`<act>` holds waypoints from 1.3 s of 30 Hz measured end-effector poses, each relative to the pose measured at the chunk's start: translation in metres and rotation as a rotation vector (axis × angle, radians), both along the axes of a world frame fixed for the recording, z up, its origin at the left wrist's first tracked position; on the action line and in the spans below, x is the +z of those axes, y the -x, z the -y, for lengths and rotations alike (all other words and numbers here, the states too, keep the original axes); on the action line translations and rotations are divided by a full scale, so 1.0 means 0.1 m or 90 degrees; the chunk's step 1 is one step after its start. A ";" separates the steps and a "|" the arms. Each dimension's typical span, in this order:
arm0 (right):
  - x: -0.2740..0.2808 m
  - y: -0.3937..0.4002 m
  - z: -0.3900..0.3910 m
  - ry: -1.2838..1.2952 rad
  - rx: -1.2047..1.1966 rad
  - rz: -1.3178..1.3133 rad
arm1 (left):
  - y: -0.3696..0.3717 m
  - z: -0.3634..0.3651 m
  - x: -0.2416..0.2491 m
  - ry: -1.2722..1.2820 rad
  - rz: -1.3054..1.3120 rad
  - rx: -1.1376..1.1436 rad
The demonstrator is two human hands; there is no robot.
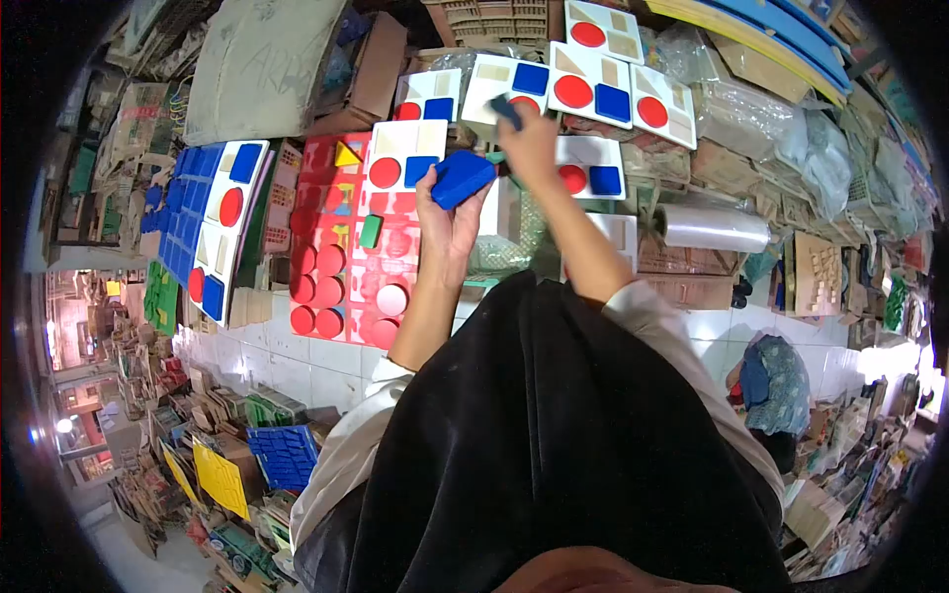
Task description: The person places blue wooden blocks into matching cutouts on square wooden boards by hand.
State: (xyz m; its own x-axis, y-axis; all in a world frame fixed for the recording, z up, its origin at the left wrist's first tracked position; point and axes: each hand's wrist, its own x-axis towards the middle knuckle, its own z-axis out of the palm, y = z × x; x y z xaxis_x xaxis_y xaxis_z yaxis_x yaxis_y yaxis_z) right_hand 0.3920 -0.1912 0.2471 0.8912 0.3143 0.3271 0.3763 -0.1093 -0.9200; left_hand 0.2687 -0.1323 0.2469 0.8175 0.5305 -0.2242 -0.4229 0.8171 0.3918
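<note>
My left hand (451,225) is closed around blue square blocks (463,180), which look stacked together. My right hand (531,148), a little blurred, pinches a dark bluish block (506,111) over a white shape board (484,99). That board carries a blue square (531,78) and a red disc (524,102) partly covered by the hand. Left of my left hand, another white board (406,136) bears a red disc (386,172) and a blue square (422,171). A green block (371,231) rests on a red sheet with shapes (364,267).
More white boards (621,44) with red discs and blue squares lie at the back and right. Several red discs (329,290) sit on the red sheet. Blue pieces (193,212) are at far left. A plastic film roll (714,228) and cardboard boxes (682,259) stand right.
</note>
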 end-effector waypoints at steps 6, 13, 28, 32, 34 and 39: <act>0.35 0.71 -0.17 0.089 0.059 0.533 | 0.00 -0.24 -0.21 0.010 0.121 -0.030; 0.33 0.49 -0.43 0.006 0.106 -0.005 | 0.14 -0.33 0.02 -0.095 -0.051 0.048; 0.15 1.04 -0.67 0.190 0.058 0.348 | 0.30 -0.61 -0.03 -0.141 0.046 0.000; 0.11 0.60 -0.72 0.115 0.026 0.140 | 0.22 -0.68 -0.08 -0.209 -0.034 -0.038; 0.10 0.18 -0.53 0.147 -0.036 0.032 | 0.21 -0.54 0.04 -0.189 -0.042 -0.042; 0.08 0.42 -0.31 0.226 0.059 0.355 | -0.13 -0.40 -0.17 -0.179 -0.139 -0.068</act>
